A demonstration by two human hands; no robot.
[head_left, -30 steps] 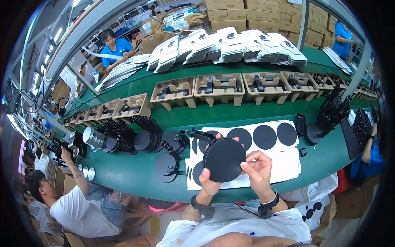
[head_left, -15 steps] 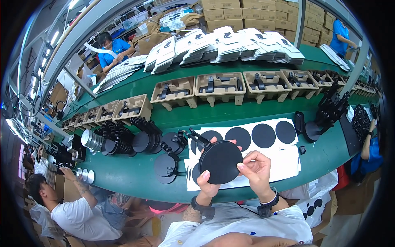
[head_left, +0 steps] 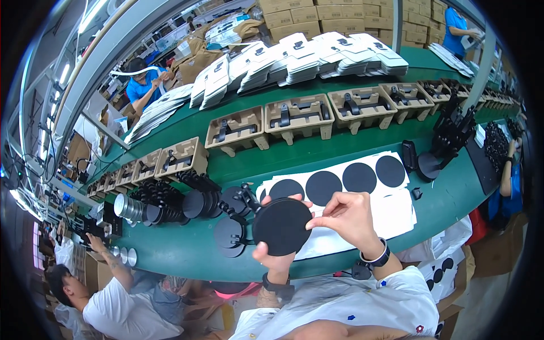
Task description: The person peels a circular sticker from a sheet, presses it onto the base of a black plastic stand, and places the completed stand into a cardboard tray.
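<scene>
The left hand [head_left: 276, 262] grips a flat, matte black disc [head_left: 281, 226] from below, thumb on its face; the right hand [head_left: 347, 216] pinches the disc's edge at three o'clock. At twelve o'clock lies a white sheet [head_left: 396, 209] bearing four round black pads [head_left: 323, 187] — smooth circles; moulded pulp trays [head_left: 298, 117] sit beyond on the green belt [head_left: 187, 255].

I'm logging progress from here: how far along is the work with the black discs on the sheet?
Done: hard to tell; black round-based stands lie left of the hands, whether finished is unclear. In hand: the left hand holds a round black disc part from below while the right hand pinches at its right edge. Left: four black discs sit in a row on the white sheet.
</scene>
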